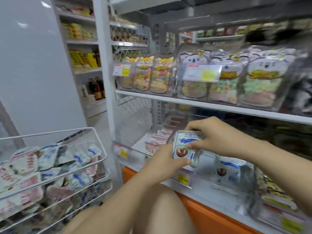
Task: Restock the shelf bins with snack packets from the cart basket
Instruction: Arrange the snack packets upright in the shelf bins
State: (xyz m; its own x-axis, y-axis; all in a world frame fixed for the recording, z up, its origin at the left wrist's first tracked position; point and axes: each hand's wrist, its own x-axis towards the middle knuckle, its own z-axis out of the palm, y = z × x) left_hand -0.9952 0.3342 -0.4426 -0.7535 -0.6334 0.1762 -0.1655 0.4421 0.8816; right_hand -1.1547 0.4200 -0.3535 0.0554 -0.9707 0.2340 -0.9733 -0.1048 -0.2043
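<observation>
Snack packet [182,150]: white, blue-printed, glossy.

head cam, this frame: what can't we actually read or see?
All head view:
- blue-and-white snack packet: print blurred; left hand covers its lower edge, right hand its top.
- white wire cart basket: cut off by left and bottom edges; lower packets buried.
- dark goods on lower shelf, right: motion blur, kind unreadable.
- clear-sleeved price label: text too blurred.

bare left forearm extended up from below; left hand [166,158] gripping lower edge of snack packet [183,146], thumb across its front. right forearm angled in from the right; right hand [214,137] pinching packet's upper edge, fingers curled over top.
</observation>
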